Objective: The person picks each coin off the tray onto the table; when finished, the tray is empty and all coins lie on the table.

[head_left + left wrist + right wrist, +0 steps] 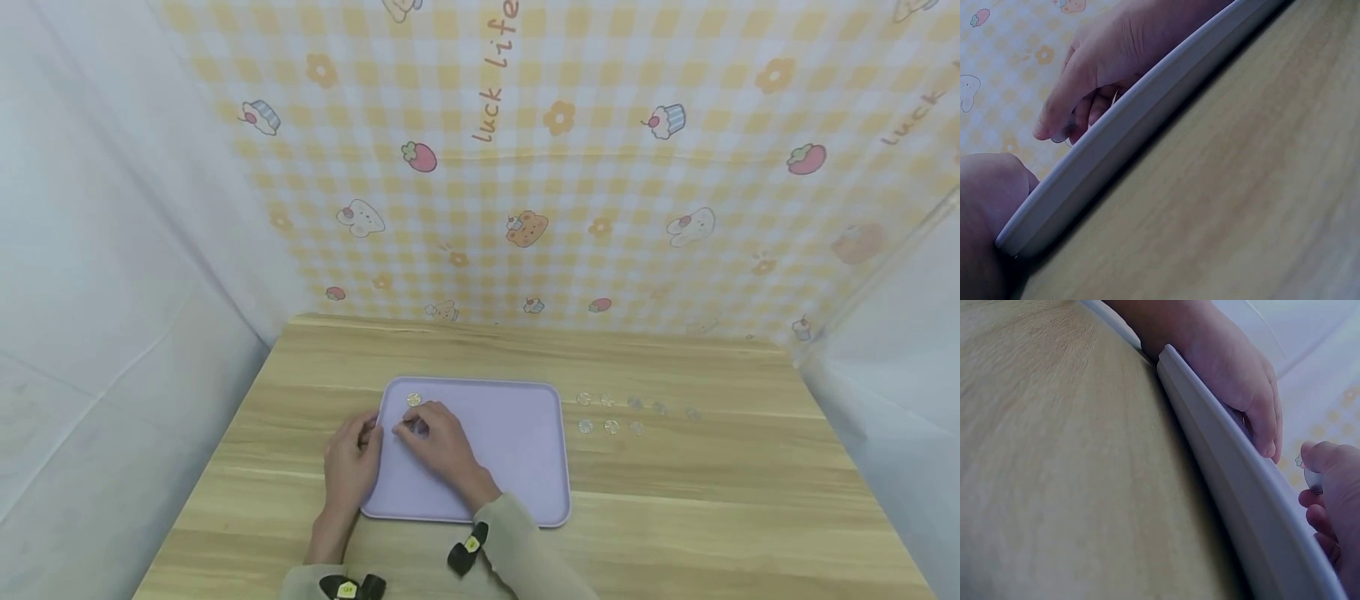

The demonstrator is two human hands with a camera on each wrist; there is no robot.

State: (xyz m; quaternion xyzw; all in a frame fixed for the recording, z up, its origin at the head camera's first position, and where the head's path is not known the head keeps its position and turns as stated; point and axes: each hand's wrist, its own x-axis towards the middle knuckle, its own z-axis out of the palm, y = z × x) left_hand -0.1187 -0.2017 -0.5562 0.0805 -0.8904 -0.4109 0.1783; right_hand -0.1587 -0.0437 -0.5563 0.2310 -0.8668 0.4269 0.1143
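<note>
A lilac rectangular tray (510, 450) lies on the wooden table. My right hand (442, 446) is over its left part and pinches a small clear disc (1314, 480) between thumb and fingers; the head view shows this disc only faintly. Just beyond those fingers, a small round yellowish disc (414, 399) lies near the tray's far left corner. At the left edge, my left hand (352, 462) grips the tray's rim, its thumb side over the edge. Part of its grip is hidden in every view.
Several small clear discs (611, 427) lie in two rough rows on the table (675, 533) right of the tray. A yellow checked cloth (555, 183) hangs behind the table, with white sheets (112, 292) at the sides.
</note>
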